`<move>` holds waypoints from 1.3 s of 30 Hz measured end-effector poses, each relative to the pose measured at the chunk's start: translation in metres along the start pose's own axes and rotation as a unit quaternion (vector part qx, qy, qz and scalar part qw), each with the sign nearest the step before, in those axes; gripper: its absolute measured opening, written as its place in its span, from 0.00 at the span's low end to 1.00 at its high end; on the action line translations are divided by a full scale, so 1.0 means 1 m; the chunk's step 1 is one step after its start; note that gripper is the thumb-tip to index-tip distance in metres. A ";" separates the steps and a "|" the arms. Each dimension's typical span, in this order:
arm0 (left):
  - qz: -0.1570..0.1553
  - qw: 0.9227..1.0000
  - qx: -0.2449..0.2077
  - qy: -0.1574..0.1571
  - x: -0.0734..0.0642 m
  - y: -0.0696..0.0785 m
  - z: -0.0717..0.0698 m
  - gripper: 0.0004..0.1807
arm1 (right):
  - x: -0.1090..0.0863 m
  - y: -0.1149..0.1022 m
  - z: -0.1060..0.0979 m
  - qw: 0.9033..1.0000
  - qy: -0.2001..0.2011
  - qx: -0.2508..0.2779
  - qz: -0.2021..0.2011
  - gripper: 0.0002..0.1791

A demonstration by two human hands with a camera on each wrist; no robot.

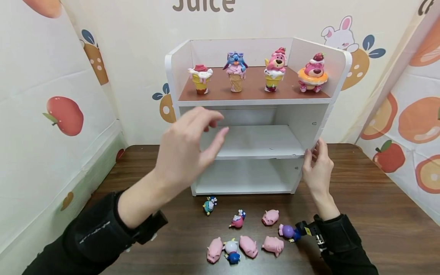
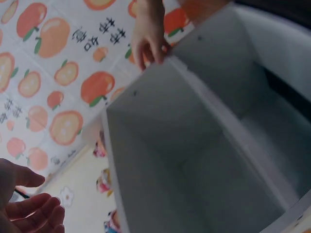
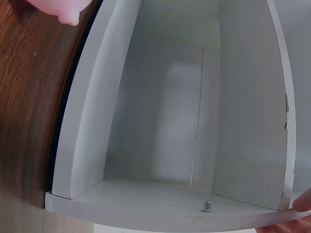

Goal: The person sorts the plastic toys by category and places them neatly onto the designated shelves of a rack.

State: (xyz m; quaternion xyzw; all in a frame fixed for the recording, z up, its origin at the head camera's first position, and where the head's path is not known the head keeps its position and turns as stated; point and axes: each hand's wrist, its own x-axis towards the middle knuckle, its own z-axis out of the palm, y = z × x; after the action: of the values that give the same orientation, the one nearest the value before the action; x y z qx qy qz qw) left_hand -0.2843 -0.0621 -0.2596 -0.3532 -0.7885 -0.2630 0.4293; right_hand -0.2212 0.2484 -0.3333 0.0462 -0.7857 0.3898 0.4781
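Observation:
My left hand [image 1: 187, 147] hangs in the air in front of a white shelf unit [image 1: 254, 157], its fingers loosely bent and nothing between them. The left wrist view shows the fingertips of this hand [image 2: 31, 208] at the lower left. On the unit's right side panel, my right hand [image 1: 319, 168] pinches the front edge near the middle board. Its fingers [image 3: 286, 225] touch that edge in the right wrist view. Along the brown top deck stand a yellow ice-cream-cone figurine [image 1: 201, 79], a blue one on a cone [image 1: 236, 71], a pink bear on a cone [image 1: 275, 70] and a pink bear in an orange ring [image 1: 313, 74].
Toy pigs [image 1: 214, 250] and small figures, among them a white-and-blue one [image 1: 232, 252] and a purple one [image 1: 288, 232], lie on the dark wooden table [image 1: 165, 236] before the unit. Fruit-printed sheets [image 1: 34, 152] hang on both sides.

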 end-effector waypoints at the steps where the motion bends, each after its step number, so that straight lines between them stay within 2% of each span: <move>1: 0.007 1.000 -0.015 -0.016 0.001 0.033 -0.022 0.15 | 0.000 0.000 0.000 1.000 -0.001 0.000 0.001 0.21; 2: 0.015 0.999 -0.026 -0.031 0.001 0.058 -0.040 0.12 | 0.000 0.000 0.000 1.000 -0.002 -0.001 0.002 0.21; 3: 0.019 0.998 -0.031 -0.047 0.000 0.077 -0.053 0.10 | 0.000 0.000 0.000 1.000 -0.002 -0.001 0.003 0.21; 4: 0.021 0.997 -0.033 -0.060 -0.001 0.091 -0.062 0.09 | 0.000 0.000 0.000 1.000 -0.002 -0.002 0.003 0.21; 6: 0.017 0.996 -0.030 -0.086 -0.006 0.105 -0.068 0.07 | 0.000 0.000 0.000 1.000 -0.002 -0.003 0.004 0.21; 12: -0.015 0.985 -0.046 -0.165 -0.039 0.106 -0.058 0.07 | 0.000 -0.001 0.001 1.000 0.002 -0.003 0.004 0.21; 17: -0.045 0.971 -0.073 -0.225 -0.067 0.107 -0.049 0.07 | 0.000 -0.001 0.001 1.000 0.002 -0.002 0.002 0.20; 19: -0.059 0.961 -0.081 -0.258 -0.076 0.107 -0.045 0.07 | 0.001 -0.001 0.000 1.000 0.004 -0.002 0.002 0.20; 24: -0.099 0.927 -0.113 -0.345 -0.094 0.108 -0.039 0.08 | 0.000 -0.001 0.001 1.000 0.005 -0.006 0.005 0.21; 28: -0.116 0.905 -0.124 -0.390 -0.107 0.108 -0.034 0.09 | 0.000 -0.001 0.001 1.000 0.003 -0.005 0.005 0.21; 33: -0.116 0.885 -0.113 -0.437 -0.123 0.105 -0.027 0.13 | 0.001 -0.001 0.000 1.000 0.003 -0.003 0.002 0.21; 39: -0.118 0.872 -0.087 -0.467 -0.139 0.103 -0.021 0.18 | 0.001 -0.001 0.000 1.000 0.004 -0.004 0.008 0.21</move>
State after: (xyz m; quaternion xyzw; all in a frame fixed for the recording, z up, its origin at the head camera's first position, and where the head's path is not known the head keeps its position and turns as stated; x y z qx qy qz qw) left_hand -0.1402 -0.0602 -0.3571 -0.3748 -0.9070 -0.1842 -0.0554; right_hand -0.2212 0.2475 -0.3318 0.0371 -0.7857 0.3908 0.4782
